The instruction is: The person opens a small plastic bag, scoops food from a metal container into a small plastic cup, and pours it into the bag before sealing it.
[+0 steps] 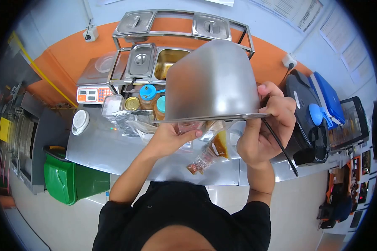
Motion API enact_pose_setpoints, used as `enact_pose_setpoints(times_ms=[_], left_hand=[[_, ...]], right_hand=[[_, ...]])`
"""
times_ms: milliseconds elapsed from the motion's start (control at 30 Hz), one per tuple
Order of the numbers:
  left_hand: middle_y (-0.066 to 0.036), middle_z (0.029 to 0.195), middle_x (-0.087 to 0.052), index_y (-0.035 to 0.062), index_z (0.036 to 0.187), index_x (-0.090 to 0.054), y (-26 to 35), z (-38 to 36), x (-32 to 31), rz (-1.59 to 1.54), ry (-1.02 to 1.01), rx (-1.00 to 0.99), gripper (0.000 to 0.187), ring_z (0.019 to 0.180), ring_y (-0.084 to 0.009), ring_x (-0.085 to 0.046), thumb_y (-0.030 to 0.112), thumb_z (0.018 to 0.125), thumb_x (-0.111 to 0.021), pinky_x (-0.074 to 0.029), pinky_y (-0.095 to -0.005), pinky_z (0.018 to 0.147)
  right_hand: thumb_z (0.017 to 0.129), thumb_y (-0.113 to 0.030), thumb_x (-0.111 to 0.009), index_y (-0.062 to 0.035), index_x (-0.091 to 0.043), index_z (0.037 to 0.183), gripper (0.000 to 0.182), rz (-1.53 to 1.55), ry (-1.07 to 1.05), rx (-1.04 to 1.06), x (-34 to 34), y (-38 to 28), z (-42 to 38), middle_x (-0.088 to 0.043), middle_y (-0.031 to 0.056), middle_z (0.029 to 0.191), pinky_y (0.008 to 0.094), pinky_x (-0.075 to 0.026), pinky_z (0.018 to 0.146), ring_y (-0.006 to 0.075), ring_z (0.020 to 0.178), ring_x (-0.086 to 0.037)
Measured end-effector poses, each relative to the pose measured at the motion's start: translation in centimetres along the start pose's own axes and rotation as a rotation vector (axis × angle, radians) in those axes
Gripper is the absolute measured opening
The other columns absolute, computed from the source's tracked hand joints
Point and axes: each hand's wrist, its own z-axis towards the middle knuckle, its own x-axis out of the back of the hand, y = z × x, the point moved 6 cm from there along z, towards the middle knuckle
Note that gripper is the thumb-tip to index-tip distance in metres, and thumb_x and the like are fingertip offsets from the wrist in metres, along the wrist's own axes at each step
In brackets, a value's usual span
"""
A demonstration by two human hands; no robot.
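Note:
A deep stainless steel food pan (213, 83) is tipped over in front of me, its outer bottom and side toward the camera and its inside hidden. My right hand (272, 121) grips the pan's rim at the right, and a thin dark rod (280, 146) slants down from the same hand. Beneath the near rim is my left hand (169, 140), its thumb pointing right. The other left fingers are mostly covered by the pan, curled around something see-through that I cannot make out. Clear plastic bags with brown sauce (220, 144) and reddish contents (197, 165) lie on the steel table just below.
Behind stands a steel rack (184, 34) with lidded pans. A scale (93, 94), a blue-lidded jar (148, 93) and a gold-lidded tin (132, 103) are at the left. Black equipment (299, 113) borders the right. A green bin (63, 178) is on the floor.

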Motion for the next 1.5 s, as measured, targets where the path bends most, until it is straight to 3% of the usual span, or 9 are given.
enact_pose_setpoints(times_ms=[233, 500, 667, 967, 1167, 1233, 1367, 1400, 1500], left_hand=[[-0.004, 0.1, -0.067, 0.0014, 0.106, -0.066, 2.9, -1.1, -0.2, 0.296, 0.014, -0.179, 0.026, 0.089, -0.0115, -0.061, 0.011, 0.083, -0.075, -0.051, -0.0289, 0.078], [-0.005, 0.102, -0.065, 0.0008, 0.111, -0.063, 2.2, -2.8, 0.3, 0.18, 0.035, -0.159, 0.028, 0.093, -0.0137, -0.062, 0.004, 0.084, -0.071, -0.053, -0.03, 0.077], [-0.008, 0.117, -0.059, 0.0005, 0.13, -0.045, -0.4, -4.8, 2.4, -0.018, 0.001, -0.141, 0.049, 0.112, -0.0164, -0.055, -0.003, 0.086, -0.066, -0.049, -0.0338, 0.094], [-0.007, 0.106, -0.064, 0.0006, 0.123, -0.052, -9.0, -14.9, 11.7, -0.115, 0.104, 0.211, 0.04, 0.1, -0.0153, -0.06, -0.003, 0.085, -0.066, -0.048, -0.0305, 0.088], [-0.011, 0.108, -0.063, 0.001, 0.116, -0.057, -13.1, -19.8, 19.2, -0.168, 0.265, 0.259, 0.039, 0.098, -0.0184, -0.061, 0.011, 0.082, -0.074, -0.05, -0.0332, 0.085], [-0.007, 0.11, -0.059, 0.0012, 0.119, -0.054, -14.4, -19.3, 19.8, -0.2, 0.319, 0.373, 0.038, 0.097, -0.0196, -0.061, 0.005, 0.085, -0.07, -0.051, -0.0316, 0.083], [-0.007, 0.111, -0.059, 0.0016, 0.121, -0.053, -17.3, -17.4, 19.6, -0.349, 0.278, 0.432, 0.041, 0.096, -0.0158, -0.06, 0.003, 0.084, -0.071, -0.051, -0.0298, 0.082], [-0.007, 0.111, -0.059, 0.0016, 0.121, -0.053, -17.3, -17.2, 19.4, -0.351, 0.273, 0.433, 0.041, 0.096, -0.0158, -0.06, 0.003, 0.084, -0.071, -0.051, -0.0298, 0.082], [-0.005, 0.108, -0.06, 0.0024, 0.118, -0.055, -17.7, -16.6, 19.5, -0.386, 0.291, 0.391, 0.041, 0.092, -0.0117, -0.059, 0.001, 0.081, -0.073, -0.05, -0.0257, 0.077]], right_hand=[[0.081, 0.01, -0.057, -0.0051, -0.047, 0.094, 0.022, 0.057, 0.033, 0.04, 0.1, -0.6, -1.0, -0.041, 0.008, 0.094, 0.0363, -0.047, 0.085, 0.0296, 0.102, -0.056], [0.078, 0.009, -0.061, -0.0041, -0.052, 0.091, 0.021, 0.185, 0.127, 0.052, -0.5, -0.8, -2.0, -0.043, 0.0085, 0.094, 0.0382, -0.046, 0.087, 0.0312, 0.101, -0.057], [0.088, 0.008, -0.056, 0.0009, -0.049, 0.099, 0.016, 0.375, 0.326, -0.428, -2.9, 0.5, -3.9, -0.048, 0.0115, 0.106, 0.0332, -0.045, 0.089, 0.0199, 0.101, -0.056], [0.092, -0.008, -0.062, -0.0026, -0.053, 0.104, 0.016, 0.446, 0.37, -1.245, -9.7, 0.8, -15.4, -0.059, 0.0019, 0.088, 0.0208, -0.038, 0.065, 0.0054, 0.075, -0.048], [0.091, -0.005, -0.062, -0.0025, -0.053, 0.104, 0.016, 0.221, 0.317, -1.462, -12.5, -2.4, -23.6, -0.055, 0.0006, 0.083, 0.0205, -0.037, 0.064, 0.0051, 0.074, -0.046], [0.092, -0.007, -0.062, -0.0072, -0.053, 0.102, 0.013, 0.225, 0.331, -1.5, -13.8, -2.6, -26.8, -0.055, -0.002, 0.079, 0.0178, -0.036, 0.046, 0.0022, 0.059, -0.046], [0.091, -0.006, -0.063, -0.0063, -0.054, 0.101, 0.014, 0.071, 0.244, -1.496, -16.0, -2.2, -31.8, -0.053, -0.0024, 0.08, 0.0191, -0.036, 0.05, 0.0034, 0.064, -0.044], [0.089, -0.004, -0.062, -0.0023, -0.052, 0.104, 0.018, 0.147, 0.292, -1.641, -16.4, -2.6, -31.8, -0.053, 0.004, 0.091, 0.0237, -0.038, 0.067, 0.0069, 0.074, -0.045], [0.089, -0.005, -0.063, -0.0009, -0.054, 0.108, 0.021, 0.047, 0.207, -1.597, -16.8, -1.9, -34.2, -0.053, 0.0056, 0.095, 0.0244, -0.04, 0.074, 0.0097, 0.081, -0.047]])
